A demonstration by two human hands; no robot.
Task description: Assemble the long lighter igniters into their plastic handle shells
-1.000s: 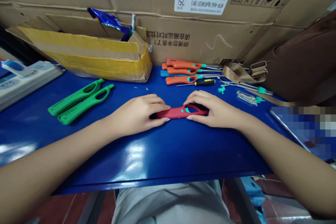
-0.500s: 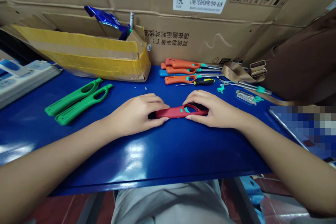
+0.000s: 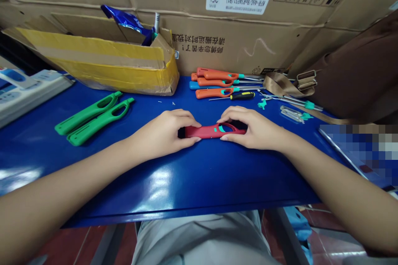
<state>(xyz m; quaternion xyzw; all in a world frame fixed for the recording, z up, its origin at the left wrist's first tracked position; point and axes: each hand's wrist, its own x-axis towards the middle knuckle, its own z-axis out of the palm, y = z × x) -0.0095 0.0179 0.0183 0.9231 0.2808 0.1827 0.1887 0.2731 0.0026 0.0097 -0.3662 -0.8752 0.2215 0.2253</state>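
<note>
A red lighter handle (image 3: pixel 207 132) with teal parts at its trigger opening lies level on the blue table, in front of me. My left hand (image 3: pixel 172 131) grips its plain left end between thumb and fingers. Around the right end, by the looped trigger opening, my right hand (image 3: pixel 253 129) is closed, thumb on the near side and fingers on the far side. No metal rod shows on this handle, though its right tip is partly covered by my right hand. Two green lighter handles (image 3: pixel 99 126) lie side by side, left of my left hand.
Behind my hands lie several orange lighters (image 3: pixel 214 93) with metal rods, a screwdriver (image 3: pixel 242 96), loose rods with teal pieces (image 3: pixel 298 102) and a brown strap (image 3: pixel 276 85). A yellow-taped carton (image 3: pixel 124 70) and a power strip (image 3: pixel 34 91) stand at the left. A large cardboard box (image 3: pixel 248 29) closes off the back.
</note>
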